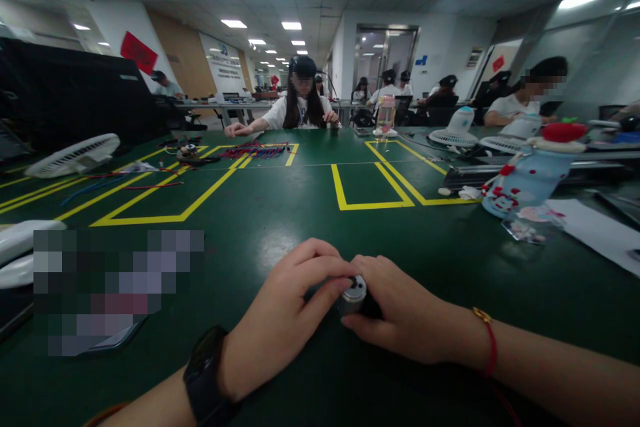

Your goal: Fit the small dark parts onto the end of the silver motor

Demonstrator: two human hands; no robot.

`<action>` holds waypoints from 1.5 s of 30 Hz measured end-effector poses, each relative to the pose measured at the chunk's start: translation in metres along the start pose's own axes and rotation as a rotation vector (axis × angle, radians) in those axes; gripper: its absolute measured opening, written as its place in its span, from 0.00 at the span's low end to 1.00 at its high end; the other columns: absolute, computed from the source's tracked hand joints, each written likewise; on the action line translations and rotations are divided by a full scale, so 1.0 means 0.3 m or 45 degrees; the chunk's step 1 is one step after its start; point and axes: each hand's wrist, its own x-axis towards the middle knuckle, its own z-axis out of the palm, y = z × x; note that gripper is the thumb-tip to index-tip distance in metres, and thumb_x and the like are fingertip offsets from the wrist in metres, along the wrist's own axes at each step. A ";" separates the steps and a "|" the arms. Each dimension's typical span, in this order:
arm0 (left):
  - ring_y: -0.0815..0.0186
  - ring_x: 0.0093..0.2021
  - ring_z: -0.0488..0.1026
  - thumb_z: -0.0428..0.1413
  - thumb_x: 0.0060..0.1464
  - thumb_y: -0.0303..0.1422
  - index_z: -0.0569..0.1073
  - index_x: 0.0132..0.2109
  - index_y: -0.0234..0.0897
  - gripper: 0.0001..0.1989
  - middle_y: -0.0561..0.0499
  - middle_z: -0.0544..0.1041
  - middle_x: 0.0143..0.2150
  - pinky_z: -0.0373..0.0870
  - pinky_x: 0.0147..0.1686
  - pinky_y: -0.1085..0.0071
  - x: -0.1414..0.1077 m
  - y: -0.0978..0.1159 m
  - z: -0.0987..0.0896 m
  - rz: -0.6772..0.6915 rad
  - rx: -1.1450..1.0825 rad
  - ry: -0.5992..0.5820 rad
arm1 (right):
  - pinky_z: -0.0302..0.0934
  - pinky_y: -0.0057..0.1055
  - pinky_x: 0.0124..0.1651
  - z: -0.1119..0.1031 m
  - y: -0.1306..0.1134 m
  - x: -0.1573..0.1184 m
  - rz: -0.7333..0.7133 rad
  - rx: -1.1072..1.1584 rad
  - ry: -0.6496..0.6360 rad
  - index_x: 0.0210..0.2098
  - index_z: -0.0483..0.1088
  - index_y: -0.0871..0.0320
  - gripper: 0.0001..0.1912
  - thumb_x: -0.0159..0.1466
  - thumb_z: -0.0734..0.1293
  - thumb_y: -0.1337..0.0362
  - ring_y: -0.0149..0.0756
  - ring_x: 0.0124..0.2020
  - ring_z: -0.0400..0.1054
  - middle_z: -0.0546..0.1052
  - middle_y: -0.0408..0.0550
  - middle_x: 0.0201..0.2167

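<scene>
A small silver cylinder (354, 293) with dark holes in its top face stands upright between my hands, above the green table (260, 207). Wrapped round its right side is my right hand (400, 307), with the thumb low at the front. The thumb and forefinger of my left hand (295, 300) pinch together at the cylinder's top edge. Whether a small part lies between those fingertips is too hidden to tell. A black watch is on my left wrist, a red cord on the right.
A blue bottle (530, 177) and a small clear bag (533, 225) stand at the right. White fans (75, 155) and red and blue wires (257, 150) lie farther back. Across the table sits a person (303, 103). Yellow tape marks the tabletop.
</scene>
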 end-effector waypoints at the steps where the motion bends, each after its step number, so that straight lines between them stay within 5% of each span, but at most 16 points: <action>1: 0.65 0.44 0.70 0.53 0.62 0.23 0.76 0.45 0.44 0.12 0.52 0.72 0.43 0.68 0.44 0.69 0.000 0.000 0.000 0.004 0.004 -0.003 | 0.56 0.38 0.42 0.001 0.001 0.000 -0.002 0.002 0.002 0.45 0.65 0.58 0.15 0.61 0.68 0.60 0.40 0.39 0.62 0.71 0.50 0.41; 22: 0.62 0.49 0.69 0.53 0.61 0.25 0.73 0.51 0.45 0.14 0.50 0.71 0.48 0.67 0.51 0.64 -0.014 -0.002 0.003 -0.002 -0.111 -0.113 | 0.57 0.38 0.42 0.000 0.002 -0.001 -0.032 0.029 0.027 0.43 0.65 0.58 0.12 0.62 0.67 0.61 0.40 0.38 0.63 0.71 0.51 0.40; 28: 0.62 0.53 0.67 0.55 0.60 0.27 0.65 0.59 0.48 0.21 0.51 0.69 0.54 0.64 0.54 0.64 -0.025 -0.014 -0.001 -0.058 -0.220 -0.159 | 0.58 0.40 0.45 -0.007 -0.001 0.003 -0.036 0.051 0.015 0.45 0.65 0.58 0.13 0.62 0.67 0.62 0.42 0.41 0.64 0.72 0.52 0.43; 34: 0.60 0.54 0.67 0.53 0.61 0.26 0.71 0.55 0.44 0.17 0.48 0.68 0.52 0.63 0.57 0.61 -0.022 -0.010 -0.008 -0.043 -0.290 -0.217 | 0.58 0.40 0.44 -0.008 -0.002 -0.002 -0.017 0.020 -0.020 0.47 0.64 0.58 0.15 0.63 0.66 0.61 0.42 0.40 0.63 0.71 0.52 0.42; 45: 0.64 0.47 0.69 0.51 0.64 0.27 0.72 0.50 0.41 0.10 0.50 0.71 0.46 0.66 0.49 0.66 -0.024 -0.009 -0.002 0.020 -0.135 -0.110 | 0.56 0.38 0.41 -0.003 0.006 0.000 -0.003 0.015 -0.036 0.43 0.64 0.58 0.13 0.61 0.68 0.61 0.40 0.38 0.61 0.70 0.49 0.41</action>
